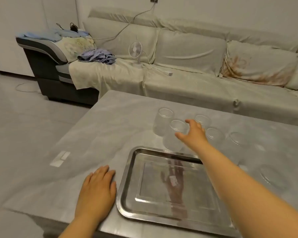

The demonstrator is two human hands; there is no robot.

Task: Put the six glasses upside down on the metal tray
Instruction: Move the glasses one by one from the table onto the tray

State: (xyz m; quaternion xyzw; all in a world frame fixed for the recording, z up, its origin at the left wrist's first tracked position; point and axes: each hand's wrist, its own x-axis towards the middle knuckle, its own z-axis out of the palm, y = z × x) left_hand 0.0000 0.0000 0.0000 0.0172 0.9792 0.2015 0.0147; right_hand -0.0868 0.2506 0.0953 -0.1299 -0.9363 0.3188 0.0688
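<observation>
A shiny metal tray (127, 186) lies at the near edge of the grey table with nothing on it. Beyond it stand several clear glasses, rims up: one at the far left (163, 121), one in front of it (174, 136), others behind my hand (202, 120) and to its right (215, 136), (239, 140), and one at the near right (272, 176). My right hand (193, 133) reaches over the tray, fingers spread, right beside the front glass without closing on it. My left hand (97, 188) lies flat on the table left of the tray.
The table (93, 131) ends close behind my left hand and drops to the floor on the left. A covered sofa (187, 79) runs behind the table, with a small white fan (136, 50), a cable and crumpled cloth on it.
</observation>
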